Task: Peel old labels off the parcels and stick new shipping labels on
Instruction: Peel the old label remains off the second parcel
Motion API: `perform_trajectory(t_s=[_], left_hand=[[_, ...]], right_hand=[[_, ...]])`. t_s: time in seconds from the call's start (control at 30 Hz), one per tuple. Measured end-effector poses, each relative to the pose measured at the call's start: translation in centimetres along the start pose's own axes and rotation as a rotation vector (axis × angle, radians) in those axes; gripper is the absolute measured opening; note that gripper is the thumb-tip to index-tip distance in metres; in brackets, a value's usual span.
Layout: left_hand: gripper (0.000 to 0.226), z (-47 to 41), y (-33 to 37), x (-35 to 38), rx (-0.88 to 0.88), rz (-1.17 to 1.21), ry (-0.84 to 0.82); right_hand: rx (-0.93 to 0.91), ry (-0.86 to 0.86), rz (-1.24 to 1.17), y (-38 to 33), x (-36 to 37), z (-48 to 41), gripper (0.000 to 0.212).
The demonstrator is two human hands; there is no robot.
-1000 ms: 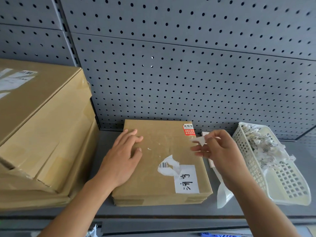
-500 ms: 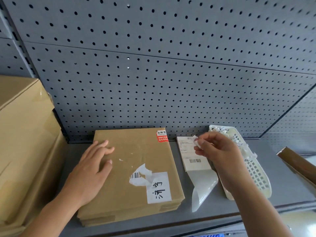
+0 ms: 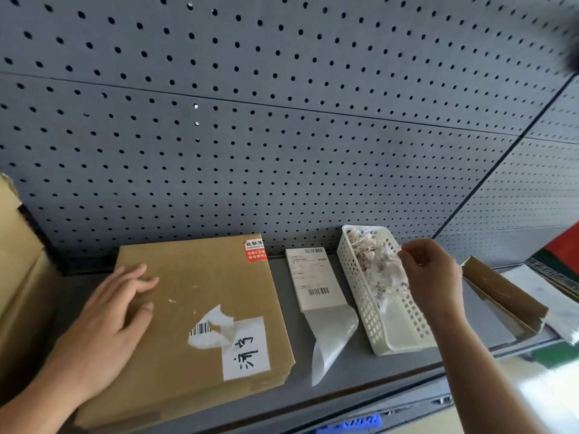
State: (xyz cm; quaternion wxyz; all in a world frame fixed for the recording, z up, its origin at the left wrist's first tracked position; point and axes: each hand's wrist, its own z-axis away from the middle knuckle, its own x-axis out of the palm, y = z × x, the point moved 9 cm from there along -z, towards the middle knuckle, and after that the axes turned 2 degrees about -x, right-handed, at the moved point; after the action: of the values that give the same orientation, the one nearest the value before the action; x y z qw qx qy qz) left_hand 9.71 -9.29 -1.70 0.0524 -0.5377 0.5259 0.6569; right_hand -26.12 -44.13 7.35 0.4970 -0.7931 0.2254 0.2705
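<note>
Under the left fingers [image 3: 135, 278], the parcel [image 3: 200, 277] is matt brown cardboard bearing torn white paper label remnants [image 3: 210, 339]. Beneath the right fingers [image 3: 409, 249], a cream plastic lattice basket [image 3: 365, 297] holds crumpled paper scraps [image 3: 372, 256].

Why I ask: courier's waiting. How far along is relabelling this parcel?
Done: most of the old label is off the cardboard parcel. In hand: the right hand pinches a scrap over the plastic basket; the left hand rests on the parcel. Left: its barcode remnant, then the new shipping label alongside.

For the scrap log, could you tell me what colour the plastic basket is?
The plastic basket is cream-white; head view.
</note>
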Motion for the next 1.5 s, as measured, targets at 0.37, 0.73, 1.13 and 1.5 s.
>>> perform_trajectory(t_s=[0.37,0.73,1.13,1.5], left_hand=[[0.03,0.0,0.0,0.1,0.001,0.024,0.02],[0.029,0.1,0.2,0.2,-0.025,0.011,-0.019],[0.03,0.1,0.1,0.2,-0.047,-0.011,-0.038],[0.034,0.1,0.1,0.3,-0.065,-0.021,-0.039]], right_hand=[[-0.054,-0.161,0.24,1.9,3.0,-0.7,0.013],[-0.172,-0.171,0.344,0.5,2.9,-0.7,0.027],[-0.196,-0.089,0.037,-5.4,2.4,0.7,0.016],[-0.304,-0.227,-0.047,-11.6,7.6,3.5,0.016]])
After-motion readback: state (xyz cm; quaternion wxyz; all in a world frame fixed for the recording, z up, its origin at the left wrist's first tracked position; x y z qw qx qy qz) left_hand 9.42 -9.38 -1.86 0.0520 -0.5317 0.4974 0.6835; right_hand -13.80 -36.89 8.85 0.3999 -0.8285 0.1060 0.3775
